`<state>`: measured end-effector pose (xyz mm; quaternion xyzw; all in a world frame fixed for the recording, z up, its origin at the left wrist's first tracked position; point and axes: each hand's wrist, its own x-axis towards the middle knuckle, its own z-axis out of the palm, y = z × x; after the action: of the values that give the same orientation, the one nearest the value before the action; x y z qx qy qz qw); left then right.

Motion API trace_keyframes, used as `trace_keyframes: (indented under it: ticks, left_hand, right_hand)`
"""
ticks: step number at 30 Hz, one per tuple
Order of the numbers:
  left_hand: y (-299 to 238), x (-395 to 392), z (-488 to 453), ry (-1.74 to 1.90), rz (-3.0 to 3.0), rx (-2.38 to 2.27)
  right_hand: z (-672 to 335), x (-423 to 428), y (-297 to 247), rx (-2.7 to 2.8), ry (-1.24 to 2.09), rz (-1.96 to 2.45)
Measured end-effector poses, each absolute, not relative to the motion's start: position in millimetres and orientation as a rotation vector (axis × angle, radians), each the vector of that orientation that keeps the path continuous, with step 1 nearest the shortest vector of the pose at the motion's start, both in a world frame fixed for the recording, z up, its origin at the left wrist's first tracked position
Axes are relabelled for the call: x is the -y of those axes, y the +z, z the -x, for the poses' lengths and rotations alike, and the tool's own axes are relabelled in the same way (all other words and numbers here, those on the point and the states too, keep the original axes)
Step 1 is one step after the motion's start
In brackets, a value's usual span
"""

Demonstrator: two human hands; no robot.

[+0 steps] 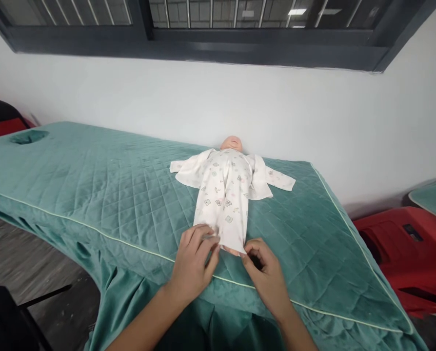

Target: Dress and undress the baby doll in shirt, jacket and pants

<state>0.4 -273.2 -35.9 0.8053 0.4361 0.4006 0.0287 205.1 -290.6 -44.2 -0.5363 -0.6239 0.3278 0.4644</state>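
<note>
White printed trousers (pixel 223 204) on doll (pixel 231 143), one foot (pixel 231 251) showing at a cuff (pixel 234 243). Left hand (pixel 193 263), right hand (pixel 267 274) both pinching trouser fabric.

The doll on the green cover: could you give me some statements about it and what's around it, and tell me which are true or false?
1. The doll lies with its head toward the white wall. True.
2. Its clothes are plain black. False: they are white with small printed figures.
3. The left hand and right hand are both at the lower end of the clothes. True.
4. Its sleeves are tucked under its body. False: they spread out to both sides.
5. The green cover has a quilted pattern. True.
</note>
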Motion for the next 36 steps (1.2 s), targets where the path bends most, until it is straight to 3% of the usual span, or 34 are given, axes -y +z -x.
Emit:
trace_keyframes:
  ticks: [11, 26, 36]
  left_hand:
    - [-72, 278, 27, 1.258, -2.055, -1.657]
    - [-56, 283, 41, 1.291, -1.976, -1.404]
    - [-55, 224, 65, 1.274, -1.712, -1.407]
  right_hand:
    - [-195, 290, -46, 1.514, 0.64, 1.324]
    - [-192, 290, -47, 1.587, 0.599, 1.387]
    - [-219, 279, -12, 1.895, 0.824, 1.349]
